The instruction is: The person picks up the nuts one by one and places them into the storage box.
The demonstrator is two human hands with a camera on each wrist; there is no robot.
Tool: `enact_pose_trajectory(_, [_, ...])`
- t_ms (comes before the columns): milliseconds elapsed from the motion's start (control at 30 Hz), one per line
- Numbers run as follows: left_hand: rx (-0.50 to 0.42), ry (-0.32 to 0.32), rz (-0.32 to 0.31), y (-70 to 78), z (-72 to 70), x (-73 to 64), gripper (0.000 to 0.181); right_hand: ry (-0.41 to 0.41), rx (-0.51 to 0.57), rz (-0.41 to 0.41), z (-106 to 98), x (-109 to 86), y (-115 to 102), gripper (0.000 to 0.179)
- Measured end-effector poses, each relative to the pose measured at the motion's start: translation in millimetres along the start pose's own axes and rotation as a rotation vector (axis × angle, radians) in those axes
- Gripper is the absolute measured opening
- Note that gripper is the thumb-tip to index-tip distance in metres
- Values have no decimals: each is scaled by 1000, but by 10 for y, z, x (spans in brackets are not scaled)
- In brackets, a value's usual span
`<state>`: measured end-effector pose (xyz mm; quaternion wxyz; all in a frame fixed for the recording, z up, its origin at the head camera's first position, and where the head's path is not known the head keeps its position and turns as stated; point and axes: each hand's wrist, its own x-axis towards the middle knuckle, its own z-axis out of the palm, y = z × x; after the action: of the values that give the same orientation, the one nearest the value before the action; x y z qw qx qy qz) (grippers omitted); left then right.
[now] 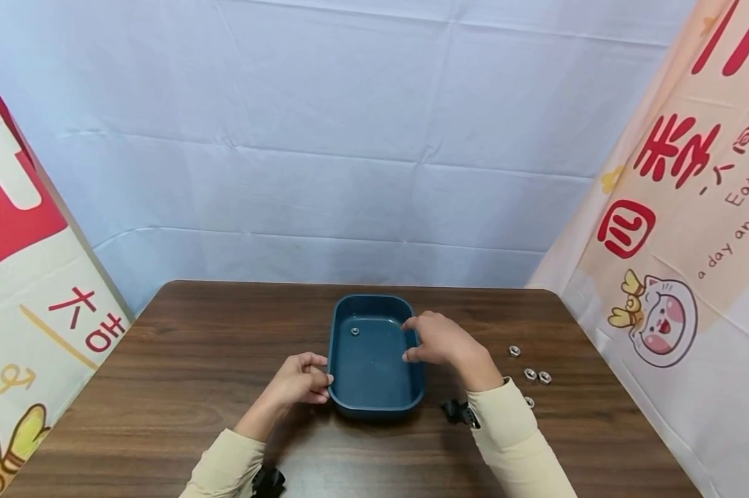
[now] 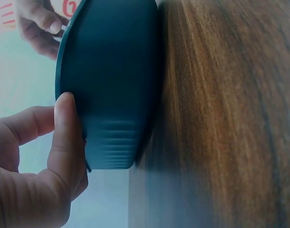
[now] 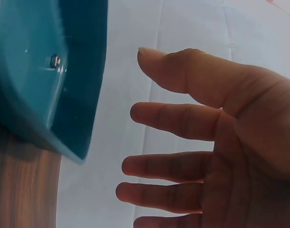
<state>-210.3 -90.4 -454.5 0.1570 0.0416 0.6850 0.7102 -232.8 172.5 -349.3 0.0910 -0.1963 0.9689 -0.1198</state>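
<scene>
My left hand (image 1: 298, 380) pinches the blue bin (image 1: 377, 409) at its left rim; my right hand (image 1: 439, 339) is at the bin's right rim, fingers spread, nothing held. One nut (image 1: 355, 331) inside the bin, far left; loose nuts (image 1: 530, 374) right of the bin. Risk: right sleeve (image 1: 505, 415) swinging wide could scatter those; a hard left tug might skid the bin. One loose nut part-hidden behind that sleeve; some left fingertips hidden, right little finger cut off in right wrist view.
</scene>
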Motion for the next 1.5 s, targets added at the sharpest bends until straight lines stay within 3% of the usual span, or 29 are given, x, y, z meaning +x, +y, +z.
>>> enact_pose_trajectory(667, [9, 8, 3, -4, 9, 18, 41, 5, 26, 45, 95, -186, 418, 50])
enact_pose_trajectory(1133, [8, 7, 13, -13, 0, 17, 40, -29, 107, 122, 213, -234, 777, 47])
enact_pose_trajectory(1500, [11, -2, 8, 2, 16, 6, 40, -17, 193, 226, 297, -308, 1040, 54])
